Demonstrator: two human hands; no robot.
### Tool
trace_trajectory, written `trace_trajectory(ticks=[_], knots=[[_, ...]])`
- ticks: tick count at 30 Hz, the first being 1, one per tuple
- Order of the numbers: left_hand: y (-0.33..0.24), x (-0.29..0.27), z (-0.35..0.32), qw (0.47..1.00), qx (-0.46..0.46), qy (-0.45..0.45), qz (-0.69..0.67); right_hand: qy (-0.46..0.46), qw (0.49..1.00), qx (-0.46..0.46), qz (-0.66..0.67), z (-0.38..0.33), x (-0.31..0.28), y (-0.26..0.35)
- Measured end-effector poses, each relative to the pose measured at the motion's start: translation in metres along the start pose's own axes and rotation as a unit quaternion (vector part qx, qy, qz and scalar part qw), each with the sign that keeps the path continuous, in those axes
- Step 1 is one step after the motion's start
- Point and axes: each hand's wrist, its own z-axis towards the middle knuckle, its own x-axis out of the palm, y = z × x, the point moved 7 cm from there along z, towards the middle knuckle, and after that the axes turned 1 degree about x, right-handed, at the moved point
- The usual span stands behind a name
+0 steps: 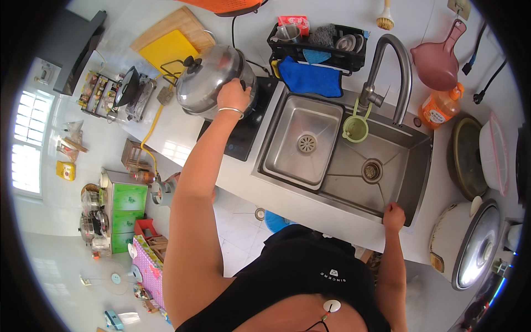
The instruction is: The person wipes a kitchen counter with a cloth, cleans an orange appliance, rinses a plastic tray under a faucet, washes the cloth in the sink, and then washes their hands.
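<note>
My left hand (235,97) is closed round the black side handle of a large shiny steel pot (213,102). The pot stands partly over a black cooktop (241,138), and its domed lid (207,69) with a black knob is on. Further right, my right hand (394,217) rests with curled fingers at the front rim of a double steel sink (354,195). A green strainer-like cup (355,128) hangs from the grey faucet (376,91) above the sink.
Behind the sink are a black rack (354,58) and a blue cloth (311,77). An orange soap bottle (438,108), a pink ladle (440,63), basins (466,157) and a white lidded cooker (451,238) crowd the right. Cutting boards (174,44) lean behind the pot.
</note>
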Motion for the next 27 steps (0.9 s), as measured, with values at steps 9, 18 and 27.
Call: trace_trajectory(ticks=[9, 18, 27], knots=[[-0.006, 0.005, -0.012, 1.000, 0.005, 0.020, -0.023, 0.011, 1.000, 0.007, -0.025, 0.000, 0.000, 0.000], [0.011, 0.006, -0.029, 0.998, 0.026, 0.014, -0.046, 0.020, 1.000, 0.016, -0.018, -0.003, -0.001, 0.005], [0.005, 0.010, -0.033, 0.998, 0.016, 0.014, -0.055, 0.025, 0.999, 0.030, -0.034, -0.001, 0.002, -0.001]])
